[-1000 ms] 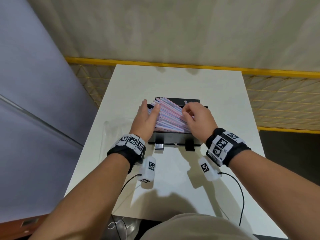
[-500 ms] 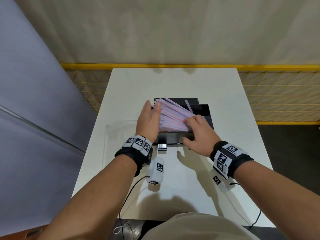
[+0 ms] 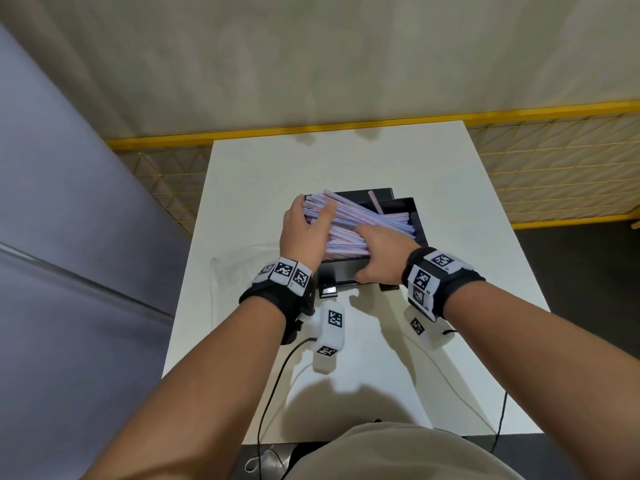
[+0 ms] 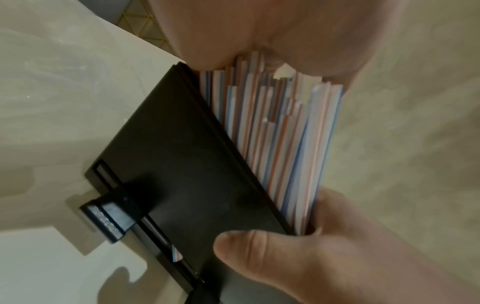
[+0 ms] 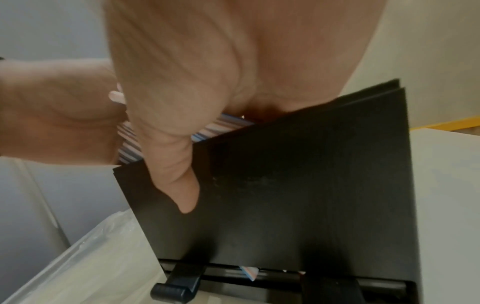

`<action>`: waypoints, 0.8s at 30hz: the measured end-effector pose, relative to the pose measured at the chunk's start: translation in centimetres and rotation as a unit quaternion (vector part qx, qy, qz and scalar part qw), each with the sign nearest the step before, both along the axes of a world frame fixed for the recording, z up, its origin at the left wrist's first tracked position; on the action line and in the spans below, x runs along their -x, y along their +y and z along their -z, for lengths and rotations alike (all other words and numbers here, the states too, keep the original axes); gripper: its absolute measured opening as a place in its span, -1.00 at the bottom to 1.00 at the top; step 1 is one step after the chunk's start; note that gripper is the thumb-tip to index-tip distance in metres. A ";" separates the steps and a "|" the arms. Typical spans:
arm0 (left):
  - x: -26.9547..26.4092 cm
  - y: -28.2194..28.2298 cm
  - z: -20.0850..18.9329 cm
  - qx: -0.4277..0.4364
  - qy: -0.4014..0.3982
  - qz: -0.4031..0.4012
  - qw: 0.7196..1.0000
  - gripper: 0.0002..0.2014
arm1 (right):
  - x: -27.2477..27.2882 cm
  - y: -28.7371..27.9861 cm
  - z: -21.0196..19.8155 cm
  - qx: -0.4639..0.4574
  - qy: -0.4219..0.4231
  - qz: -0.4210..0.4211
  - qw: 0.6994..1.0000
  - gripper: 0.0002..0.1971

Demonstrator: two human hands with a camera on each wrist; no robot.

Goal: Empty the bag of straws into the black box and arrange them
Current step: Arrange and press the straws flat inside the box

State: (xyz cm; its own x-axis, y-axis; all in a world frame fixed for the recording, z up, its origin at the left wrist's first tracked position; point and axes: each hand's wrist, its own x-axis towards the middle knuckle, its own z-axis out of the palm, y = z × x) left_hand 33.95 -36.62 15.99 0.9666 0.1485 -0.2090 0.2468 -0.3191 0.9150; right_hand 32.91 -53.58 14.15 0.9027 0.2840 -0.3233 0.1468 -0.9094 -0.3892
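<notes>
The black box (image 3: 341, 270) stands mid-table, heaped with pink, blue and white striped straws (image 3: 367, 223) lying left to right. My left hand (image 3: 303, 233) cups the straws' left ends, thumb laid over the top of the pile; its palm (image 4: 259, 30) meets the straw tips (image 4: 259, 82). My right hand (image 3: 381, 258) lies on the pile's near right part. Its thumb (image 5: 179, 174) runs down the outside of the box's front wall (image 5: 298, 174); its fingers are hidden behind the straws. One straw (image 3: 375, 202) stands askew at the back.
An empty clear plastic bag (image 3: 235, 271) lies on the white table (image 3: 346, 161) left of the box. A press tab (image 4: 106, 222) juts from the box's front base, with one straw end (image 5: 249, 272) in the slot. Yellow mesh fencing (image 3: 554, 168) runs behind the table.
My right hand slid from the top of the pile to its near right part, thumb dropping over the box's front wall. My left thumb came across the top of the straws.
</notes>
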 end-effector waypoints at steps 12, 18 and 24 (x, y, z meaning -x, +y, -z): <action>0.6 -0.2 -0.1 -0.062 -0.009 -0.001 0.998 -0.44 | -0.7 0.5 0.0 0.023 0.019 0.009 1.000 -0.55; 0.9 -0.1 -0.2 -0.065 -0.017 -0.002 0.998 -0.35 | -1.3 0.7 -0.2 0.038 0.019 0.004 0.999 -0.62; 0.8 -0.1 0.0 -0.085 -0.011 0.008 0.996 -0.25 | -1.4 0.8 -0.3 0.046 0.043 0.001 0.998 -0.59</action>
